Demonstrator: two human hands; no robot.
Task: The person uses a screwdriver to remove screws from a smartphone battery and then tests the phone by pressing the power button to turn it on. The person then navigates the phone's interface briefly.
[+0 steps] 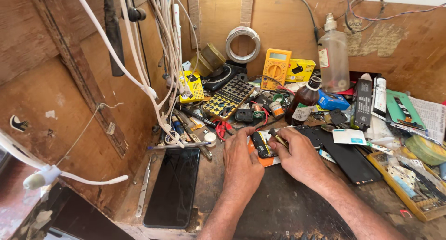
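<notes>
My left hand rests on the dark workbench and pins down a small opened phone that lies on an orange and white card. My right hand grips a thin brass-coloured tool whose tip touches the phone's inside. Both hands meet over the phone at the middle of the bench. The phone's lower part is hidden under my fingers.
A black smartphone and metal tweezers lie at the left. A brown bottle, yellow multimeter, clear spray bottle, solder coil, hanging white cables and a yellow parts tray crowd the back and right.
</notes>
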